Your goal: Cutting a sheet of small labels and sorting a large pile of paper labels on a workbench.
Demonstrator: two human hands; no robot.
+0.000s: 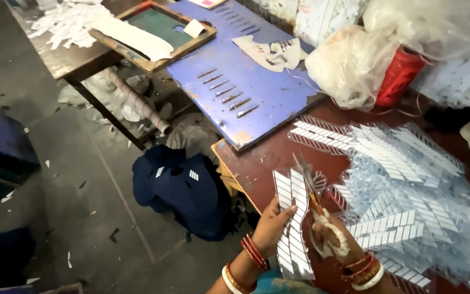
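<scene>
**Messy workshop corner**

There's a blue metal panel (240,87) with slots lying across the brown table (257,163), a wooden frame (153,32) up top, 1 red container (401,76) under crumpled plastic bags (349,62), and a dark blue bag (183,188) on the floor.

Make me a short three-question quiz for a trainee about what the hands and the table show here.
1. True or false: the right hand holds scissors.
2. What does the left hand hold?
A. a red container
B. a sheet of white strips
C. a wooden frame
3. Fill in: the loose pile of cut strips lies on the table to the ____ of the hands.

Key
1. True; the blades point up beside the sheet.
2. B; the sheet is pinched at its left edge. The red container stands at the back, the frame on another table.
3. right
</scene>
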